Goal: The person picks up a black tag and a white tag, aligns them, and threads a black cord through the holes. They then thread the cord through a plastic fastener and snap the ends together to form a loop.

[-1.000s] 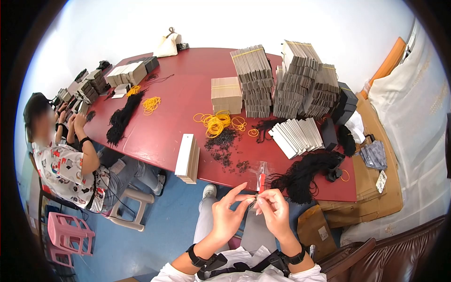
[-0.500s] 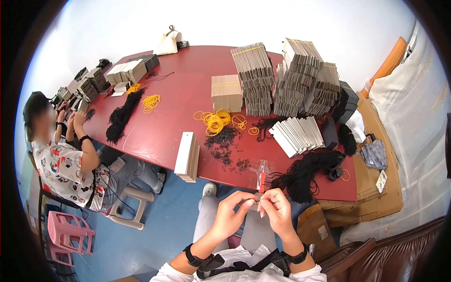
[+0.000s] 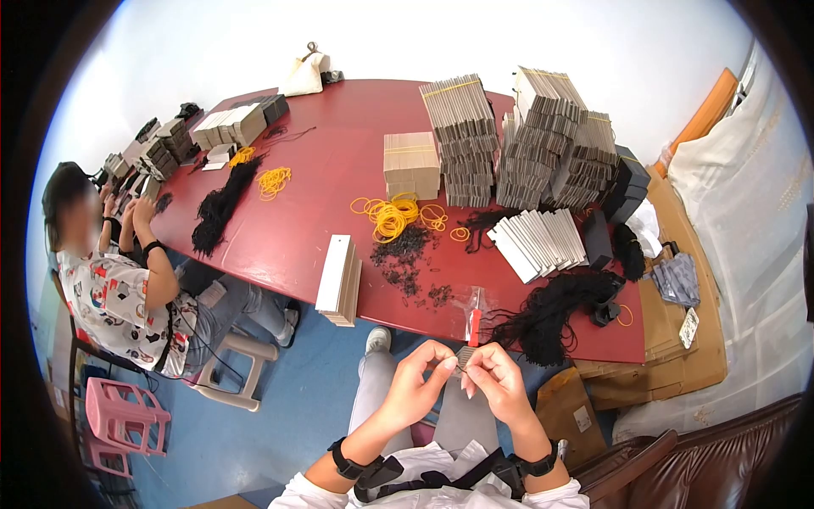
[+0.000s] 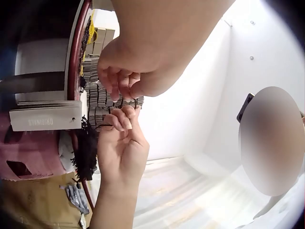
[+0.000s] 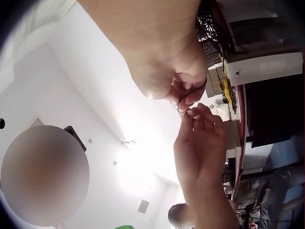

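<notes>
The tabletop [image 3: 331,187] is smooth and faintly glossy, the tag stacks [image 3: 466,140] look like matt card, the held cord [image 5: 189,93] and the black strand bundle [image 3: 547,318] dull textile, the pink stool [image 3: 110,400] shiny moulded plastic, and the brown chair [image 3: 738,462], from here, glossy creased leather or imitation.
</notes>
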The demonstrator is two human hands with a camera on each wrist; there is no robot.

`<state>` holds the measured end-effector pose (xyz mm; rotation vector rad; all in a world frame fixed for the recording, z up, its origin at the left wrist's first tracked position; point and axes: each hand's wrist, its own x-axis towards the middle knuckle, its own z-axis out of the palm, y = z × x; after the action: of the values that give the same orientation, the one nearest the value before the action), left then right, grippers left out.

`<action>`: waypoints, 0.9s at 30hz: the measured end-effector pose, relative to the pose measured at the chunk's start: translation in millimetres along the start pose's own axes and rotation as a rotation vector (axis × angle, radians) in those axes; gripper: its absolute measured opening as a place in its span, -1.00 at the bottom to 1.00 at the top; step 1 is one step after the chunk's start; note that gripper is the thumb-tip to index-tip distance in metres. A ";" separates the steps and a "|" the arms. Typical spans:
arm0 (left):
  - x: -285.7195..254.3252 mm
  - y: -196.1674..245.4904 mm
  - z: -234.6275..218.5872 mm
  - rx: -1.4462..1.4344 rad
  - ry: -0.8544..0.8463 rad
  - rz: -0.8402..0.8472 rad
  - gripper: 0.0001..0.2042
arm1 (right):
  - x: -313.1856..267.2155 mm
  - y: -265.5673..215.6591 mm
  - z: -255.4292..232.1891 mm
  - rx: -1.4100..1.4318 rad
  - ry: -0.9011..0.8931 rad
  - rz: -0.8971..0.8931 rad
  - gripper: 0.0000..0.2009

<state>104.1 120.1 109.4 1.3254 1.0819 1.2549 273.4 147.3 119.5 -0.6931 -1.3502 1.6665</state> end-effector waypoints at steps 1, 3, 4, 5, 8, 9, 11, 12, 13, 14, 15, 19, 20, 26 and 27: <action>-0.8 -0.7 2.9 -0.073 0.072 0.004 -0.93 | 0.2 0.3 -0.3 0.009 -0.004 -0.003 -0.94; -1.9 0.6 8.2 -0.147 0.141 0.008 -0.91 | 0.4 1.3 -1.2 0.017 -0.007 -0.008 -0.94; -3.1 4.2 10.7 -0.211 0.242 -0.012 -0.91 | 0.3 2.3 -1.2 0.030 0.004 -0.029 -0.93; -4.2 6.0 12.9 -0.274 0.342 -0.031 -0.90 | 0.1 3.2 -0.7 0.042 0.015 -0.051 -0.93; -14.0 1.8 24.6 -0.198 0.365 0.021 -0.88 | 1.3 5.4 4.1 0.053 0.056 -0.096 -0.92; -17.0 1.5 29.8 -0.135 0.379 0.090 -0.87 | 2.0 6.1 5.1 0.053 0.056 -0.097 -0.92; -18.8 -7.0 35.0 -0.242 0.390 0.127 -0.85 | 2.7 7.7 7.1 0.009 0.053 -0.125 -0.92; -18.9 -7.8 35.2 -0.219 0.392 0.133 -0.85 | 2.5 8.2 8.9 0.008 0.053 -0.125 -0.92; -19.1 -8.4 35.4 -0.196 0.393 0.139 -0.84 | 1.6 8.5 11.2 0.018 0.064 -0.114 -0.92; -19.5 -9.3 36.5 -0.196 0.393 0.140 -0.84 | 1.0 8.7 12.5 0.027 0.076 -0.103 -0.92; -19.7 -10.1 37.8 -0.255 0.410 0.127 -0.86 | 1.2 9.5 12.7 0.027 0.076 -0.106 -0.92; -16.2 -1.2 36.0 -0.488 0.454 0.048 -0.94 | -2.6 6.7 12.6 0.013 0.058 -0.086 -0.89; -15.0 0.9 30.4 -0.422 0.501 0.060 -0.95 | -4.8 2.8 13.6 -0.008 0.040 -0.083 -0.88; -8.6 25.2 -20.9 -0.203 0.746 0.220 -0.96 | -14.9 -44.4 2.7 -0.436 -0.291 -0.304 -0.85; -9.0 27.9 -26.3 -0.184 0.757 0.241 -0.97 | -15.0 -52.6 7.8 -0.409 -0.297 -0.347 -0.83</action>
<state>76.7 109.5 135.6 0.8586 1.2869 2.0771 288.3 132.9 170.7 -0.4099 -1.9345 1.2592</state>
